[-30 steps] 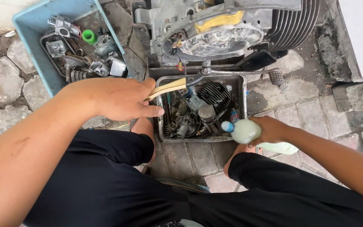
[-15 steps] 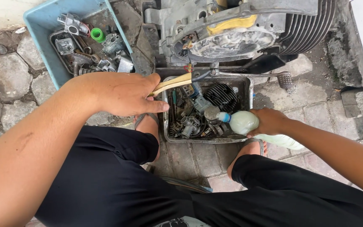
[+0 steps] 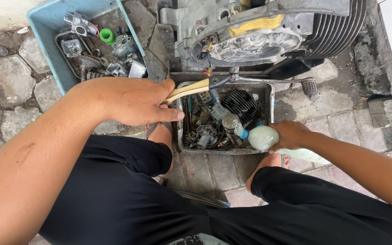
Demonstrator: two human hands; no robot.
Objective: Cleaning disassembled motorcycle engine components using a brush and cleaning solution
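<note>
Brush [image 3: 191, 89] with pale wooden handle gripped in my left hand [image 3: 130, 100], bristle end over top edge of metal tray [image 3: 270, 97]; my right hand [image 3: 291, 134] wraps pale green squeeze bottle [image 3: 263, 137], blue nozzle tipped into tray over greasy engine parts [image 3: 216, 120]. Engine block [image 3: 259, 31] just behind tray, blue bin [image 3: 46, 20] of small parts far left on stone paving [image 3: 5, 81]

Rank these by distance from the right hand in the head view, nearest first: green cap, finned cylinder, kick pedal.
From the right hand:
1. Finned cylinder, in the metal tray, up-left of the hand.
2. Kick pedal, on the paving above the hand.
3. Green cap, far left in the blue bin.
</note>
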